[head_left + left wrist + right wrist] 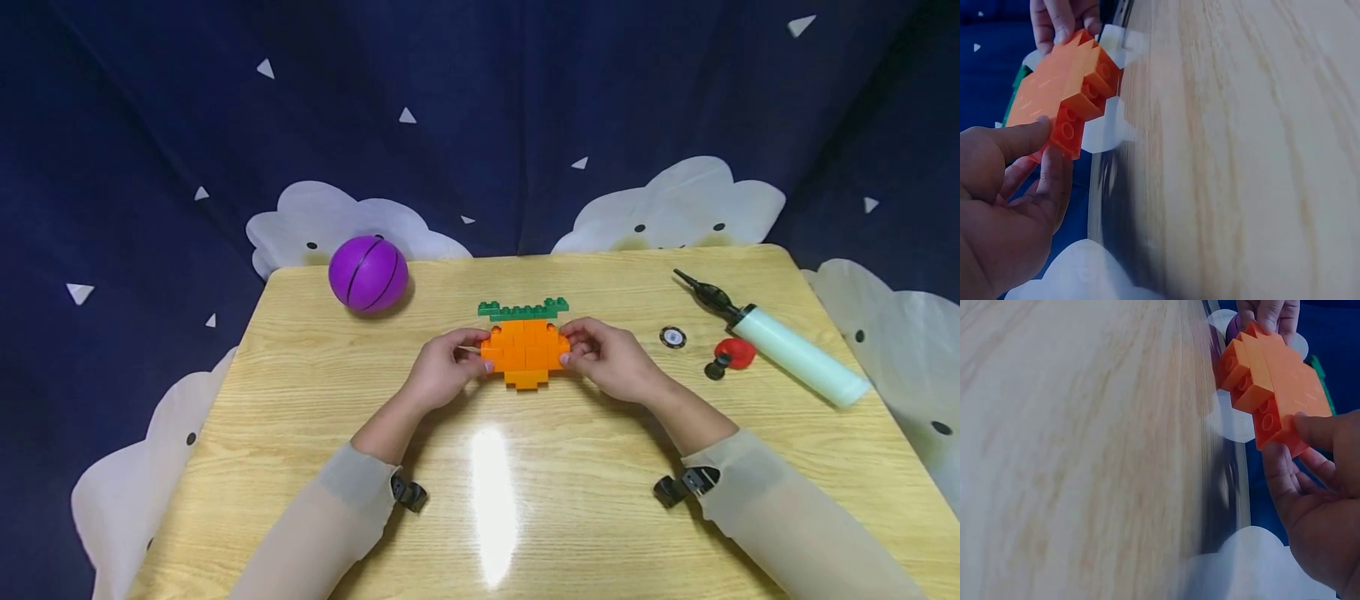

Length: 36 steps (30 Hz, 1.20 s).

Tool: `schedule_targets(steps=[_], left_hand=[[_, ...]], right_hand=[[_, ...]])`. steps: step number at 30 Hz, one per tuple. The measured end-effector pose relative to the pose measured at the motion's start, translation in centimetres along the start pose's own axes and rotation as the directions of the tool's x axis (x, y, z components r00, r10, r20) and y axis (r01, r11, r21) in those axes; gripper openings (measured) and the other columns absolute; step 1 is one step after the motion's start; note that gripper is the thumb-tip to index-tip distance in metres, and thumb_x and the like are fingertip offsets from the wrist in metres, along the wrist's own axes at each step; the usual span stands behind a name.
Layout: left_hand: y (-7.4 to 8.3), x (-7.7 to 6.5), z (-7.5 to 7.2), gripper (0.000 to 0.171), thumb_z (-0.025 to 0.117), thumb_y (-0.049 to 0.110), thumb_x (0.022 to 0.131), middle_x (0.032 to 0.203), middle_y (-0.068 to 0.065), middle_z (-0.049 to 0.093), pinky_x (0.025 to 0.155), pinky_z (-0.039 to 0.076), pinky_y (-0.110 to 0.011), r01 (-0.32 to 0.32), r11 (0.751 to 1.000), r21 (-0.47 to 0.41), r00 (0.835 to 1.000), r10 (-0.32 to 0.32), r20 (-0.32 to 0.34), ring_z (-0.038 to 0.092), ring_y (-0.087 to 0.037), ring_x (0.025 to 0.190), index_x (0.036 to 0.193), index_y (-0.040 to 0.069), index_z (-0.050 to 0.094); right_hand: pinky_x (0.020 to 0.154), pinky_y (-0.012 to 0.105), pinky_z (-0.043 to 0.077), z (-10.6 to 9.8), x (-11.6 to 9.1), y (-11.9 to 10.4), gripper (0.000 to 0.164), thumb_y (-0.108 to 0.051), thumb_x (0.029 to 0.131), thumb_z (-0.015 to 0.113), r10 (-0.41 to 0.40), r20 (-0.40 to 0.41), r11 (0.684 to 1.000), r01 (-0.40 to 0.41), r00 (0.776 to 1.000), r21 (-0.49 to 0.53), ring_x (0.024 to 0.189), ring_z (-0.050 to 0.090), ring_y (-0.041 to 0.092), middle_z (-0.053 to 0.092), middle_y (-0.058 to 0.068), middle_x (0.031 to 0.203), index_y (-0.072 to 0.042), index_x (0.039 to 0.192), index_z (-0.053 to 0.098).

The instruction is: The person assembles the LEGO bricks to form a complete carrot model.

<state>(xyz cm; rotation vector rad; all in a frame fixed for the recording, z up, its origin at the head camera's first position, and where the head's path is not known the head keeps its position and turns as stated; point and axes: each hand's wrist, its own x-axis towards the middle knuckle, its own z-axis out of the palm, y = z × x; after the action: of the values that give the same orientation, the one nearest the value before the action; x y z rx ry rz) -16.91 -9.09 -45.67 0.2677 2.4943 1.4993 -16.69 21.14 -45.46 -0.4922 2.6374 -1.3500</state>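
Between both hands is a carrot-like model of orange toy building bricks (526,347), topped by a row of green bricks (524,312). My left hand (444,367) pinches its left side, thumb on the near face and fingers behind. On the opposite side my right hand (617,360) pinches it the same way. In the left wrist view the orange brick model (1054,87) shows hollow undersides along its stepped lower end. The right wrist view has the orange brick model (1279,387) held above the table, with the green part mostly hidden.
On the wooden table (337,400), a purple ball (368,274) sits at the back left. To the right lie a round black-and-white chip (672,337), a red piece (736,353) with a small black piece (717,367), and a pale green hand pump (798,354). A dark blue curtain (480,108) hangs behind.
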Motion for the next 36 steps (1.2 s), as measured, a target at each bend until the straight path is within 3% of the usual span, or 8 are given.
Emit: schedule_targets(steps=[11, 24, 36], left_hand=[[-0.31, -0.11, 0.02, 0.056, 0.086, 0.007, 0.084, 0.114, -0.004, 0.068, 0.085, 0.056, -0.032, -0.018, 0.999, 0.042, 0.999, 0.016, 0.046, 0.065, -0.019, 0.097, 0.136, 0.011, 0.065], [-0.43, 0.19, 0.29, 0.052, 0.084, 0.011, 0.088, 0.108, -0.005, 0.063, 0.080, 0.055, -0.031, -0.028, 0.987, 0.161, 0.998, 0.018, 0.066, 0.063, -0.017, 0.093, 0.137, 0.006, 0.066], [-0.10, 0.07, 0.30, 0.049, 0.082, 0.016, 0.090, 0.104, -0.004, 0.064, 0.082, 0.053, -0.033, -0.037, 0.970, 0.242, 0.993, 0.009, 0.115, 0.061, -0.017, 0.087, 0.136, 0.004, 0.067]], right_hand=[[0.069, 0.027, 0.055, 0.15, -0.09, 0.19, 0.055, -0.012, 0.088, 0.084, 0.008, 0.070, 0.999, -0.005, 0.998, -0.045, 0.084, 0.064, 0.018, 0.069, 0.004, 0.098, -0.004, 0.137, 0.060], [0.073, 0.032, 0.052, 0.26, 0.19, 0.19, 0.055, -0.018, 0.093, 0.079, 0.002, 0.110, 0.988, 0.015, 0.994, -0.154, 0.082, 0.058, 0.016, 0.066, 0.001, 0.093, 0.000, 0.142, 0.060], [0.076, 0.035, 0.050, 0.39, 0.01, 0.17, 0.051, -0.019, 0.095, 0.076, 0.019, 0.128, 0.985, 0.004, 0.992, -0.175, 0.083, 0.057, 0.017, 0.064, 0.002, 0.094, 0.000, 0.140, 0.062]])
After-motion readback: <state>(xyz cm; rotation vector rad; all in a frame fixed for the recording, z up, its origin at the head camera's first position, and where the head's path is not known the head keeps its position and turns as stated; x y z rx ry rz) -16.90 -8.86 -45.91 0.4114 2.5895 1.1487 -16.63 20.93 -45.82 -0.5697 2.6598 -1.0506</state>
